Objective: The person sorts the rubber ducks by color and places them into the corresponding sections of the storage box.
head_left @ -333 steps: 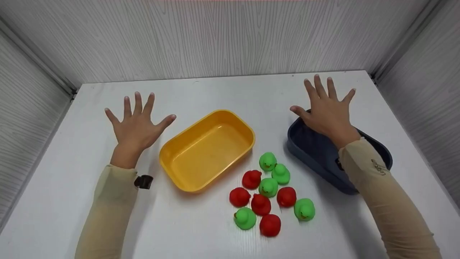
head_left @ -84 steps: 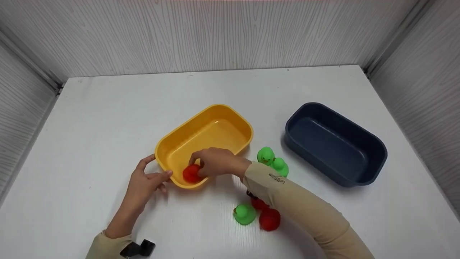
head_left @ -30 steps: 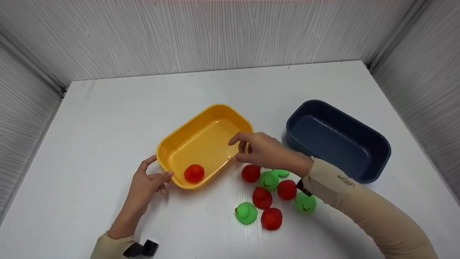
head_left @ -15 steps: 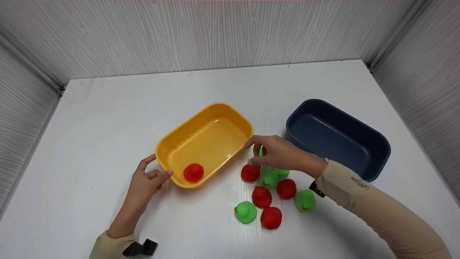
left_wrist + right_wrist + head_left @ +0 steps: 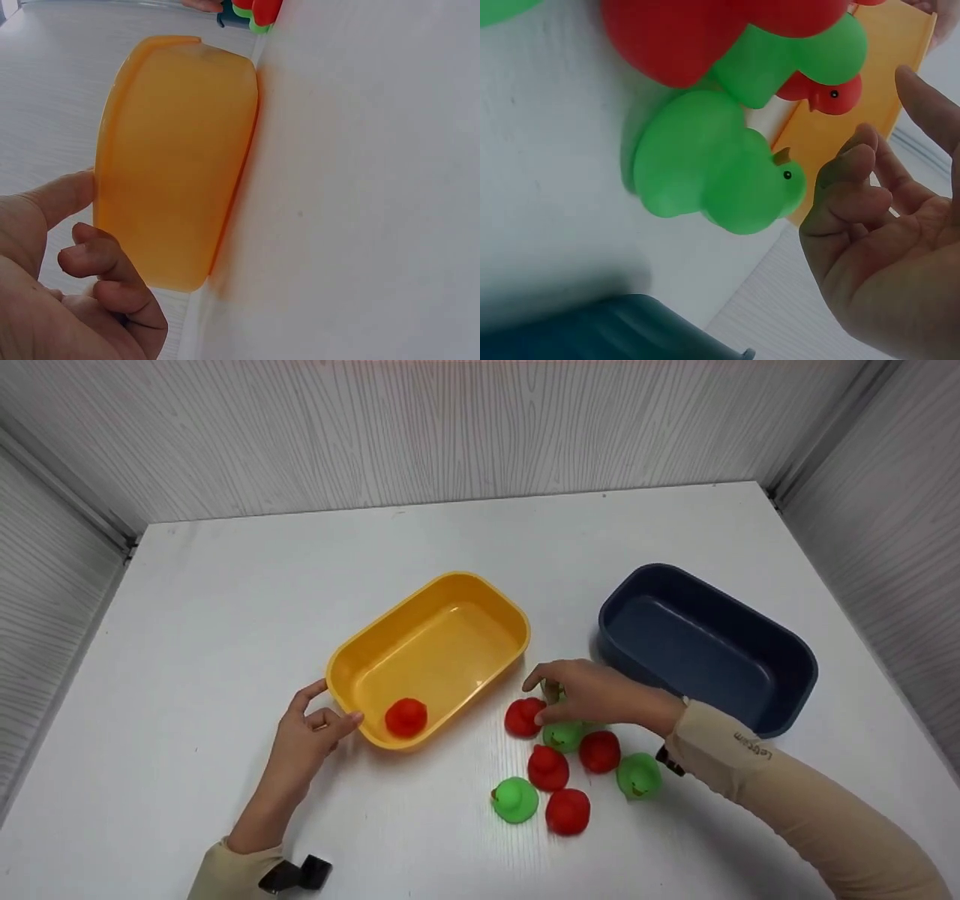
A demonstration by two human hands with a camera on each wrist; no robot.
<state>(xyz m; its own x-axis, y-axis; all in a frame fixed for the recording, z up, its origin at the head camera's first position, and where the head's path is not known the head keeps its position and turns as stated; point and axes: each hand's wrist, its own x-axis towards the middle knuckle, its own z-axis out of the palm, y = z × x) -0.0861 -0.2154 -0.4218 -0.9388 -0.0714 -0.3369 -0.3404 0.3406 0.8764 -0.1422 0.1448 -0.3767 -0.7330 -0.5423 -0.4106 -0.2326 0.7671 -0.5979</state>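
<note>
In the head view my left hand (image 5: 304,746) holds the near-left corner of a yellow tub (image 5: 397,634), thumb and forefinger set on its rim. One red rubber duck (image 5: 406,718) sits inside that tub. My right hand (image 5: 592,692) hovers above the loose ducks with bent, parted fingers, its thumb tip over the edge of another red duck (image 5: 520,718). From the right wrist, a gap shows between thumb and fingers of the right hand (image 5: 889,232). A green duck (image 5: 720,165) lies close to it. Part of the green ducks is hidden under the hand.
To the right stands a dark blue tub (image 5: 697,641) with nothing in it. Several more red and green ducks lie between the tubs, among them a green duck (image 5: 515,799) and a red duck (image 5: 568,812) nearest the front. A grained panel (image 5: 450,435) closes off the back.
Earlier, the right hand put a red duck into the yellow tub and let go. It has since drawn back rightward and lowered over the loose ducks. The left hand stays on the tub.
</note>
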